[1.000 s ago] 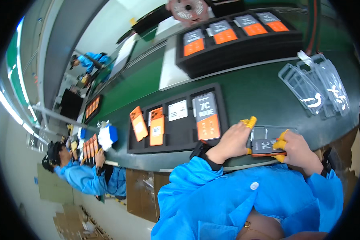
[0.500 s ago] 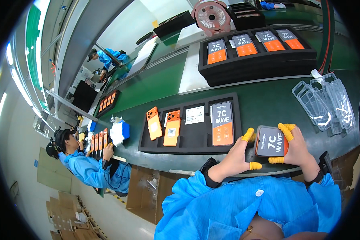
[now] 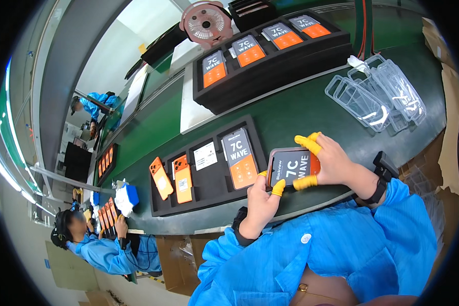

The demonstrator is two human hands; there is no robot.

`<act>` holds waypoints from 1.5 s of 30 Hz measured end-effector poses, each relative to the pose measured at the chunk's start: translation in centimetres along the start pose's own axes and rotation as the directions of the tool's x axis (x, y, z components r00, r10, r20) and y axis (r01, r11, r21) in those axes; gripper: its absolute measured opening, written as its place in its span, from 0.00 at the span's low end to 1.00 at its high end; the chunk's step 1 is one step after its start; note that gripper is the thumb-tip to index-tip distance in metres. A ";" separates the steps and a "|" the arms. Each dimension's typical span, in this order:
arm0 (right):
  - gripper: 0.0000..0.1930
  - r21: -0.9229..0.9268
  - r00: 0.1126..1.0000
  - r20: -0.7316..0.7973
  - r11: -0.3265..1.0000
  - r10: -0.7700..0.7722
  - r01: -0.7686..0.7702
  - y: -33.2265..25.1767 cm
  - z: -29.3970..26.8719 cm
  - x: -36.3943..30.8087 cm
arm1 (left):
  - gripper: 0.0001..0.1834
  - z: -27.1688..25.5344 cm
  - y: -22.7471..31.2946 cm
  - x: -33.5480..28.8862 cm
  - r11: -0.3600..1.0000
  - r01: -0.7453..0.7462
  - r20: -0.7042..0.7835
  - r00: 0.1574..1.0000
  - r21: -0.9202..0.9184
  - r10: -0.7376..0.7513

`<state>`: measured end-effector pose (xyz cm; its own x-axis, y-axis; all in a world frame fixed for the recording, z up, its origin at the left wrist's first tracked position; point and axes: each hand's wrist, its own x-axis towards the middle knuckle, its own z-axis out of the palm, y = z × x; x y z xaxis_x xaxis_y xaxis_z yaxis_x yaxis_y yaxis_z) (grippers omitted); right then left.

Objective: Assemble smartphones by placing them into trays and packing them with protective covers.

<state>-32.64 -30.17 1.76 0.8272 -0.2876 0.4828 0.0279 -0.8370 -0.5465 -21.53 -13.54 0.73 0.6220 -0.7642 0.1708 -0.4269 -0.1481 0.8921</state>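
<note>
A smartphone (image 3: 284, 171) with a grey and orange front film lies sideways between my hands, above the green bench near its front edge. A pale rim shows along its edges. My right hand (image 3: 336, 162) grips the right end, yellow finger cots on the fingertips. At the left end, my left hand (image 3: 262, 206) closes thumb and finger on the near corner. Just left is a black foam tray (image 3: 205, 181). It holds an orange phone (image 3: 182, 179), a second, tilted orange phone (image 3: 161, 178), a white label (image 3: 204, 156) and a film-covered phone (image 3: 237, 158).
Clear plastic phone cases (image 3: 377, 94) are heaped at the right. Stacked black foam trays (image 3: 270, 76) with several phones stand behind, near a pink fan (image 3: 206, 24). A blue box (image 3: 128, 196) with white material sits left. A co-worker (image 3: 99, 250) handles phones further left.
My left hand has come from apart to touch the phone's left end. My right hand still holds the other end. The whole view has turned, shifting the bench things leftward.
</note>
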 end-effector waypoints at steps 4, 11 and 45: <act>0.33 -0.023 0.999 0.038 0.999 0.033 -0.032 0.3 0.3 0.5 | 0.11 0.6 -1.6 0.5 0.998 -0.016 -0.069 0.998 -0.063 0.011; 0.28 0.065 0.979 0.106 0.982 0.172 -0.179 -0.8 0.0 1.2 | 0.18 -1.7 -2.4 1.3 0.942 0.219 0.241 0.958 -0.255 -0.158; 0.10 -0.598 0.930 -0.337 0.729 0.147 -0.332 13.9 -2.7 -2.1 | 0.11 -17.8 -8.3 0.9 0.891 0.439 0.093 0.898 -0.113 -0.430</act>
<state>-35.57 -42.45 -4.98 0.5843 -0.5471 0.5994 -0.5899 -0.7936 -0.1493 -5.75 -1.85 0.95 0.6812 -0.6807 -0.2695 -0.0335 -0.3967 0.9173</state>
